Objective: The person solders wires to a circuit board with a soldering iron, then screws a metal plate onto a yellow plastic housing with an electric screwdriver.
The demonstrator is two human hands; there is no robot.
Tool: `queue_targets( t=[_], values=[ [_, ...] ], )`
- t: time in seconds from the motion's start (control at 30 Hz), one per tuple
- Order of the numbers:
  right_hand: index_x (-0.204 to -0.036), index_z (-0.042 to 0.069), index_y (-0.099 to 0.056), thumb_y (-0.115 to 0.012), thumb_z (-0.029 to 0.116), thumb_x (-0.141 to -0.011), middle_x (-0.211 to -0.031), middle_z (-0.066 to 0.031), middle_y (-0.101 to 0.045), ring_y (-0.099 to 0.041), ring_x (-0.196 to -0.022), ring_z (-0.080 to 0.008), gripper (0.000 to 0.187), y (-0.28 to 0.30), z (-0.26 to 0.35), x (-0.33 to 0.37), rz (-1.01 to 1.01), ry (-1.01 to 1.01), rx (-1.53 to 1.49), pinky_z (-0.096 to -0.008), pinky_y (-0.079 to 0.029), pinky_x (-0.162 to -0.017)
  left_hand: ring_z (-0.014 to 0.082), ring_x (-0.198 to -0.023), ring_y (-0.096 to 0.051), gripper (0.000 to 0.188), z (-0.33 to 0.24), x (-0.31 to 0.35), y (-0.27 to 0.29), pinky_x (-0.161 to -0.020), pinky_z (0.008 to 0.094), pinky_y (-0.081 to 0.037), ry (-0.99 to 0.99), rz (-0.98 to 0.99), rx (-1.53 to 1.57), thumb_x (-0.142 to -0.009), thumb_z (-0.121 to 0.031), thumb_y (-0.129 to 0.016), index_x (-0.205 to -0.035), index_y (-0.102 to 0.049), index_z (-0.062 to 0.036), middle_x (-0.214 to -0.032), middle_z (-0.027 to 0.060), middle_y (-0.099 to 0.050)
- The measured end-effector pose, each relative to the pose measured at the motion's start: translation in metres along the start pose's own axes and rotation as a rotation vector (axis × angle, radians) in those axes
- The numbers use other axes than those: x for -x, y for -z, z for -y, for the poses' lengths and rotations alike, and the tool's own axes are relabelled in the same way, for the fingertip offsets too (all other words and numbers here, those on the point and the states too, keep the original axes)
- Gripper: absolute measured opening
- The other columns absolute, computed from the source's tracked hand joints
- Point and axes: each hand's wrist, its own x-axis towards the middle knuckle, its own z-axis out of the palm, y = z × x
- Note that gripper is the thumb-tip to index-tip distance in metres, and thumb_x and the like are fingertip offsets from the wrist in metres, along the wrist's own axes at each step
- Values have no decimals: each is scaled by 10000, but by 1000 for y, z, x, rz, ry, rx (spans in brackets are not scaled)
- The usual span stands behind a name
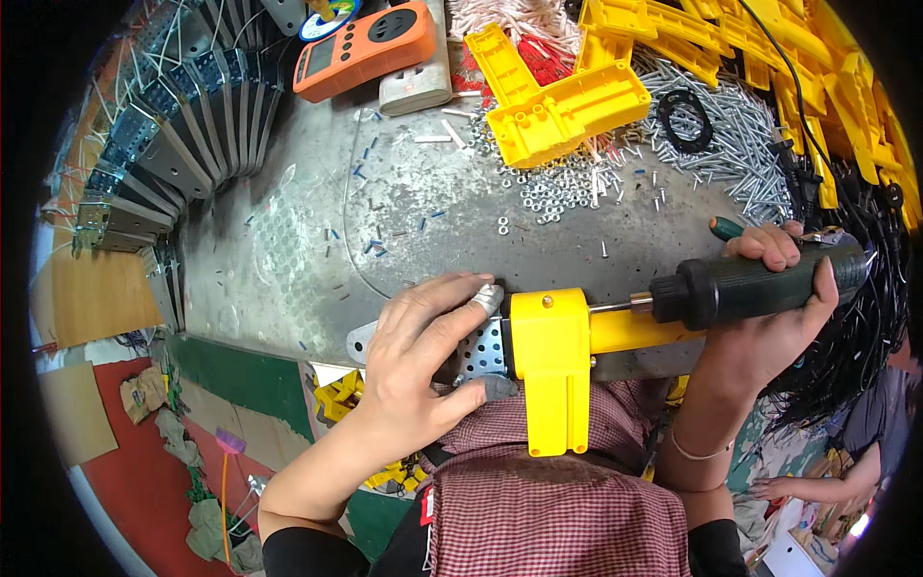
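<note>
My left hand (413, 361) is wrapped round a perforated metal plate (482, 352) joined to a yellow plastic housing (550, 370) at the table's near edge. Some fingertips have silvery or dark coverings. A yellow bar (639, 332) runs right from the housing. In my right hand (769, 308) lies a black electric screwdriver (750, 291), held level. Its thin bit (615, 307) points left and reaches the housing's right side; whether it sits on a screw I cannot tell. One round metal fastener (548, 302) shows on the housing's upper face.
Loose screws (716, 154), nuts (558, 195) and more yellow housings (567, 111) lie at the back. Stacked metal brackets (183, 125) stand far left, near an orange meter (365, 50). Black cables (836, 356) hang at right. Another person's arm (817, 488) shows lower right.
</note>
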Motion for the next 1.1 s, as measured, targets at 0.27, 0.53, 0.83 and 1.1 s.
queue_targets(
  t=[0.27, 0.53, 0.83, 1.1],
  values=[
    [-1197, -23, -423, -586, 205, -899, -892, -64, -447, -481, -849, -167, 409, 6, 27, -3, 121, -76, -110, -359, -431, -883, 362, -1082, -579, 550, -19, -5, -19, -916, 452, -438, -37, -21, 2, -687, -207, -701, -1177, -578, 12, -1215, 181, -593],
    [-1247, -48, -412, -531, 240, -940, -912, -84, -454, -488, -864, -196, 438, 19, 44, 9, 88, 24, 23, -396, -422, -916, 313, -948, -612, 462, -7, -48, 14, -806, 403, -513, -66, 48, -240, -687, -27, -649, -1148, -618, -15, -1075, 141, -622],
    [-1270, -34, -376, -479, 295, -961, -925, -99, -454, -490, -903, -206, 463, 19, 45, 24, 67, 122, 105, -407, -411, -947, 214, -807, -571, 221, -4, -73, 9, -763, 330, -469, -367, 319, -867, -658, -110, -590, -855, -632, -20, -820, 66, -555],
    [-1252, -29, -380, -493, 278, -948, -913, -90, -441, -481, -881, -202, 446, 20, 41, 18, 70, 107, 96, -394, -407, -939, 241, -762, -567, 127, -7, -76, 14, -673, 355, -455, -207, 98, -678, -639, -104, -682, -695, -570, -79, -727, 58, -523]
  ],
)
